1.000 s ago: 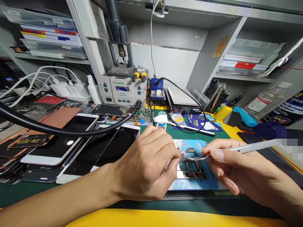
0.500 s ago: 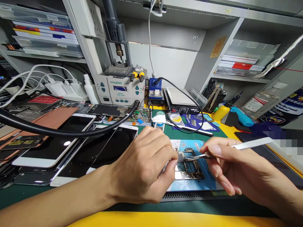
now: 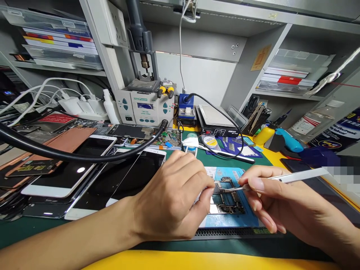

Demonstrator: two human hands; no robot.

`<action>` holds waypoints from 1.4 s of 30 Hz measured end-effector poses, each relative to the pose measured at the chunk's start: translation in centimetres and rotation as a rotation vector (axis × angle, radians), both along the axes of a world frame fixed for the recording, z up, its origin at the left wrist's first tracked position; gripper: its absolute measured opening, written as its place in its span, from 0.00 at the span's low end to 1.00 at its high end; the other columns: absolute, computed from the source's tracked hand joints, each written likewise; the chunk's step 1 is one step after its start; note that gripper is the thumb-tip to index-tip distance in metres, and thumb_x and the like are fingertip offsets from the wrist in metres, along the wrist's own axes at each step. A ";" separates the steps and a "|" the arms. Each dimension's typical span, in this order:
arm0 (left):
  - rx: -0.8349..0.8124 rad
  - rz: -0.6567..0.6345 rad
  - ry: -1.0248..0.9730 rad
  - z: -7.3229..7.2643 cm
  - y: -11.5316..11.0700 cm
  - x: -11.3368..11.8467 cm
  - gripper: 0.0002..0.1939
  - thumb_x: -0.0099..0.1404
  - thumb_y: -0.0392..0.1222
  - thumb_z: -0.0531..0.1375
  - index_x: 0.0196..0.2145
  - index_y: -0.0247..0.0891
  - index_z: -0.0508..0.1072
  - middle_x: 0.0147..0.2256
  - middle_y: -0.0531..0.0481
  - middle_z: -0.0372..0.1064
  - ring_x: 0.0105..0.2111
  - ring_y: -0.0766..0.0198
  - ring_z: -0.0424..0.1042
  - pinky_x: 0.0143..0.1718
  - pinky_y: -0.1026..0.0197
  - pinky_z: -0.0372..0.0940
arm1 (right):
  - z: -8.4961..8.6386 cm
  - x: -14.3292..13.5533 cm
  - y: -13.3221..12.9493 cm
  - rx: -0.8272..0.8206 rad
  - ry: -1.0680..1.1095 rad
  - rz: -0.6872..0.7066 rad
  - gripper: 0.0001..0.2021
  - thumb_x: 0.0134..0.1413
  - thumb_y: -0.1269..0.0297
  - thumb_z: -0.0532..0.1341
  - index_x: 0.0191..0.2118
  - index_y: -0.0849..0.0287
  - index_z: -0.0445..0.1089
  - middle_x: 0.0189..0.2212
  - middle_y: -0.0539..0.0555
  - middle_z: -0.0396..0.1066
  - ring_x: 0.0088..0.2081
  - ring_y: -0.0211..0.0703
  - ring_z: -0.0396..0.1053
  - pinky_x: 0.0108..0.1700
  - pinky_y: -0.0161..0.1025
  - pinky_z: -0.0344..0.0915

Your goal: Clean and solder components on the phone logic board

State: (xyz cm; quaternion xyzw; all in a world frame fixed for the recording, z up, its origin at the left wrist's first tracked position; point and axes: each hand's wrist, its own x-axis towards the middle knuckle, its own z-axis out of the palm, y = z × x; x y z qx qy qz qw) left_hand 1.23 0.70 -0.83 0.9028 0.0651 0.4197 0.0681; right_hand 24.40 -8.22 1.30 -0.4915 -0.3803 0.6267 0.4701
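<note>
My right hand (image 3: 275, 198) grips metal tweezers (image 3: 300, 174) between thumb and fingers, its lower fingers loosely curled. The tweezer tips reach over the upper part of a phone circuit board (image 3: 230, 208). This board lies on a blue-and-white printed sheet (image 3: 222, 222). My left hand (image 3: 177, 198) is closed over the board's left side, thumb against the bent index finger. Whatever those fingers hold is hidden behind the hand.
Phones (image 3: 74, 165) lie at left beneath a thick black hose (image 3: 112, 158). A hot air station (image 3: 146, 107) stands behind, beside a small heating plate (image 3: 216, 118). A yellow bottle (image 3: 263, 135) and a blue tool (image 3: 289, 139) are at right.
The camera view has shifted slightly, so the whole scene sits a little further right. Both hands keep nearly the same pose; the tweezer tips stay over the board.
</note>
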 end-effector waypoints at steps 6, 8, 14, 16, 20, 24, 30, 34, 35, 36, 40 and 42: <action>0.005 -0.029 0.000 0.1 0.0 0.0 0.07 0.69 0.27 0.58 0.36 0.27 0.76 0.31 0.42 0.73 0.32 0.59 0.67 0.35 0.52 0.60 | -0.4 0.2 0.0 0.026 -0.008 0.010 0.11 0.48 0.54 0.77 0.32 0.55 0.84 0.20 0.53 0.75 0.14 0.38 0.72 0.12 0.23 0.60; 0.007 -0.041 0.000 0.1 0.0 0.0 0.07 0.69 0.27 0.58 0.36 0.27 0.76 0.31 0.42 0.73 0.32 0.59 0.67 0.35 0.51 0.60 | -0.5 0.2 -0.1 0.030 -0.003 0.018 0.11 0.48 0.54 0.77 0.32 0.55 0.84 0.20 0.53 0.75 0.14 0.38 0.72 0.13 0.23 0.61; 0.012 -0.045 -0.003 0.2 0.0 0.0 0.06 0.69 0.27 0.58 0.37 0.27 0.76 0.32 0.42 0.74 0.33 0.59 0.68 0.36 0.52 0.60 | -0.6 0.4 -0.4 0.034 -0.012 0.034 0.08 0.52 0.58 0.77 0.35 0.55 0.84 0.21 0.52 0.77 0.16 0.39 0.74 0.14 0.24 0.62; 0.021 -0.050 0.002 0.2 -0.1 0.0 0.07 0.68 0.27 0.58 0.36 0.28 0.76 0.31 0.43 0.74 0.33 0.59 0.68 0.36 0.52 0.60 | -0.7 0.3 -0.5 0.044 -0.015 0.050 0.08 0.52 0.58 0.77 0.35 0.55 0.84 0.21 0.52 0.76 0.16 0.39 0.74 0.15 0.24 0.62; 0.037 -0.060 0.013 0.3 0.0 0.0 0.07 0.67 0.27 0.58 0.34 0.28 0.76 0.31 0.43 0.74 0.32 0.59 0.68 0.36 0.51 0.61 | -0.8 0.3 -0.4 0.040 -0.042 0.048 0.11 0.50 0.57 0.78 0.36 0.55 0.84 0.20 0.52 0.75 0.16 0.40 0.73 0.14 0.26 0.61; 0.074 -0.054 -0.010 0.3 0.2 0.1 0.06 0.65 0.27 0.59 0.33 0.29 0.76 0.30 0.44 0.74 0.32 0.60 0.67 0.34 0.52 0.61 | -1.1 0.7 -0.1 0.034 -0.094 0.041 0.12 0.48 0.54 0.78 0.36 0.54 0.83 0.20 0.51 0.73 0.16 0.41 0.72 0.14 0.29 0.60; 0.092 0.001 -0.030 0.2 0.4 0.2 0.06 0.65 0.28 0.59 0.32 0.30 0.76 0.28 0.46 0.73 0.30 0.61 0.67 0.34 0.53 0.60 | -0.4 0.1 -0.3 -0.061 -0.125 -0.096 0.16 0.40 0.49 0.80 0.30 0.53 0.82 0.18 0.52 0.70 0.13 0.39 0.67 0.12 0.29 0.56; 0.062 0.042 -0.042 -0.1 0.5 0.2 0.06 0.68 0.31 0.61 0.32 0.32 0.74 0.28 0.47 0.74 0.30 0.61 0.67 0.35 0.54 0.60 | 0.2 -0.4 -0.2 -0.100 -0.113 -0.143 0.18 0.38 0.47 0.80 0.30 0.54 0.82 0.18 0.52 0.68 0.14 0.36 0.66 0.13 0.29 0.56; 0.049 0.053 -0.045 -0.1 0.5 0.2 0.06 0.69 0.32 0.60 0.32 0.33 0.74 0.29 0.47 0.74 0.30 0.61 0.67 0.35 0.54 0.59 | 0.1 -0.4 0.0 -0.082 -0.104 -0.115 0.18 0.40 0.47 0.80 0.29 0.55 0.81 0.19 0.52 0.68 0.14 0.37 0.66 0.14 0.29 0.56; 0.036 0.063 -0.048 -0.2 0.4 0.2 0.07 0.70 0.33 0.60 0.33 0.34 0.73 0.29 0.47 0.74 0.30 0.61 0.67 0.35 0.54 0.59 | 0.0 -0.2 0.2 -0.059 -0.095 -0.086 0.18 0.42 0.47 0.79 0.27 0.56 0.80 0.18 0.53 0.69 0.15 0.37 0.67 0.13 0.29 0.56; -0.017 0.082 -0.033 -0.3 0.1 0.2 0.06 0.72 0.32 0.58 0.35 0.34 0.72 0.30 0.47 0.73 0.31 0.61 0.66 0.37 0.53 0.59 | -0.6 0.3 1.0 0.032 -0.070 -0.029 0.21 0.44 0.45 0.77 0.23 0.57 0.74 0.16 0.53 0.70 0.14 0.42 0.68 0.12 0.31 0.59; -0.046 0.081 -0.032 -0.2 0.0 0.2 0.06 0.71 0.30 0.58 0.36 0.34 0.72 0.30 0.47 0.72 0.32 0.61 0.66 0.37 0.53 0.59 | -0.6 0.4 1.2 0.073 -0.064 -0.034 0.21 0.47 0.47 0.77 0.24 0.58 0.74 0.16 0.52 0.72 0.15 0.40 0.69 0.14 0.31 0.61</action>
